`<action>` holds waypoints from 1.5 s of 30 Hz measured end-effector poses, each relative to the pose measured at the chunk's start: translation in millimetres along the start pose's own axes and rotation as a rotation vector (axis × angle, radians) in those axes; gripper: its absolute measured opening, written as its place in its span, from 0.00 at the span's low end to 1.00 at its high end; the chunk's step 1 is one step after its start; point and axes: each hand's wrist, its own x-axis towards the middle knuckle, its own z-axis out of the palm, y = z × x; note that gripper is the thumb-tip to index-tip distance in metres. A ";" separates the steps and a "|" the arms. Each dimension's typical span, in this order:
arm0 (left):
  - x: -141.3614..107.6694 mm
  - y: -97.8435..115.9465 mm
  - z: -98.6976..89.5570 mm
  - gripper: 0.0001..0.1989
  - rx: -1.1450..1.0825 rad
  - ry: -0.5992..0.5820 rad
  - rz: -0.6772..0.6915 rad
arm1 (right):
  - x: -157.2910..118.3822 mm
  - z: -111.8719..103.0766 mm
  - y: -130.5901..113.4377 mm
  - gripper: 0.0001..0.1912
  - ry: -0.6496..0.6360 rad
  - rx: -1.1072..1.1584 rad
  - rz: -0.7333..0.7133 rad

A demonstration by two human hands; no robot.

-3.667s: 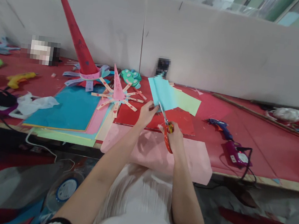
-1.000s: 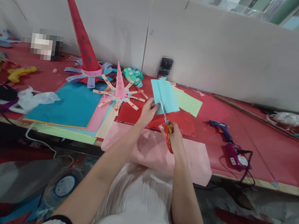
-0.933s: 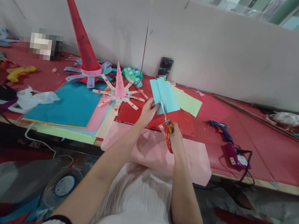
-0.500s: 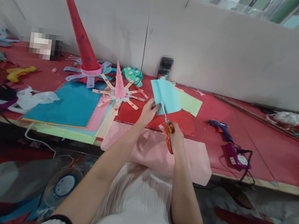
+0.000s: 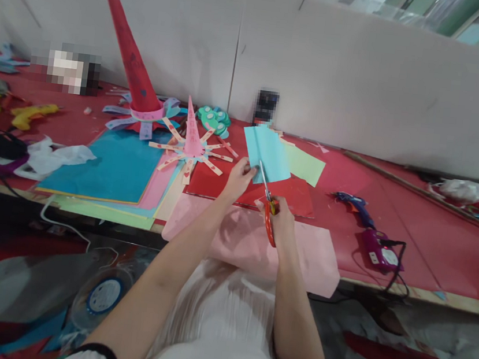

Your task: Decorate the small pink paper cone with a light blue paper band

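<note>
- our left hand [image 5: 240,176] pinches the lower left edge of the light blue paper sheet [image 5: 266,154], held up above the red paper sheet [image 5: 294,195] on the desk [image 5: 433,238].
- our right hand [image 5: 278,222] is clenched through the orange-handled metal scissors [image 5: 268,203]; the blades bite into the blue sheet's lower edge.
- we judge the cut goes best with the paper taut and fed into the blades, our left fingers clear of them.
- right of the red sheet lie a blue glue gun [image 5: 352,205] and a purple one [image 5: 377,249].
</note>
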 end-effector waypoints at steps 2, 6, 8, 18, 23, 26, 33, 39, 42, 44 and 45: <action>0.0 0.6 0.3 0.14 -0.011 0.005 -0.010 | -0.6 0.2 -0.2 0.29 -0.003 0.007 -0.008; 0.3 1.4 0.8 0.13 -0.022 0.014 -0.027 | -1.3 0.9 -0.1 0.29 -0.002 0.017 -0.010; 0.5 1.7 0.9 0.13 -0.021 0.019 -0.035 | -1.4 1.4 0.2 0.29 -0.006 0.013 0.001; 1.0 0.7 0.4 0.14 -0.062 0.014 -0.074 | -2.1 2.5 0.2 0.29 0.011 -0.023 0.004; 2.6 -0.1 -1.6 0.15 -0.068 -0.002 -0.086 | -1.9 1.3 -0.2 0.32 0.005 -0.029 -0.020; 2.9 -0.8 -1.5 0.14 -0.038 -0.009 -0.068 | -0.4 2.9 2.7 0.32 0.010 -0.012 -0.032; 1.3 -1.9 0.3 0.11 0.011 -0.023 -0.011 | 1.6 4.4 7.8 0.32 -0.013 0.039 -0.062; 1.1 -2.1 -0.4 0.12 0.025 -0.037 -0.020 | 1.4 1.7 2.6 0.31 0.006 -0.004 -0.029; 1.0 -2.8 0.2 0.12 -0.012 -0.043 -0.024 | 0.7 1.0 -0.2 0.30 0.018 -0.012 -0.012; 0.8 -2.7 1.0 0.12 -0.032 -0.044 -0.029 | 0.0 0.1 -1.6 0.30 0.011 -0.015 -0.002; 0.6 -2.6 1.3 0.12 -0.036 -0.043 -0.034 | -0.3 -0.4 -2.1 0.30 0.007 -0.018 0.004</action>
